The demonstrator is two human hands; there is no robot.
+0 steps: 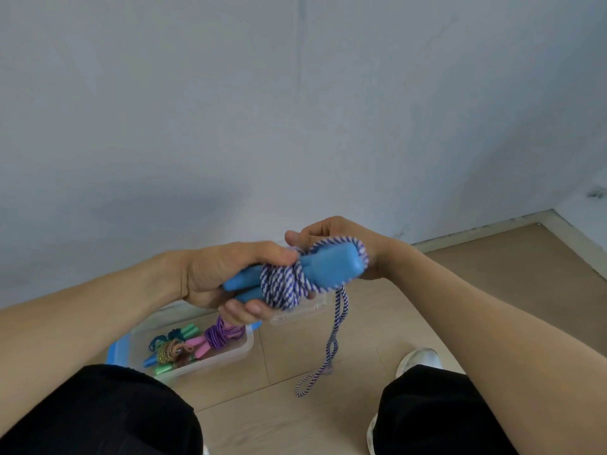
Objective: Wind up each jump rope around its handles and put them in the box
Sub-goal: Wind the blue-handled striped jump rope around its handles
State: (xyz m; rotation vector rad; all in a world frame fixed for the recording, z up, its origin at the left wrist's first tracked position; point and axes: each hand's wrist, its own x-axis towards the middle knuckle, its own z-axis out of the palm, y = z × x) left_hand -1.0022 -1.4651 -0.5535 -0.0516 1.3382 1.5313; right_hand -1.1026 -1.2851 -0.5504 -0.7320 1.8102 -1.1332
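Observation:
My left hand [226,274] grips the two blue handles [331,266] of a jump rope held side by side. Its blue-and-white striped cord [284,285] is coiled several times round the middle of the handles. My right hand [335,236] holds the far end of the handles, where a strand of the cord passes over the top. A loose loop of cord [331,346] hangs down to the floor. Below my left hand stands a clear plastic box [244,348] holding a wound purple rope with pink handles [215,338] and other wound ropes [167,351].
I am seated, black-clad knees [98,412] at the bottom of the frame, a white shoe [418,359] at the right. The floor is pale wood. A clear lid [300,311] lies behind the box. A grey-blue wall stands close ahead.

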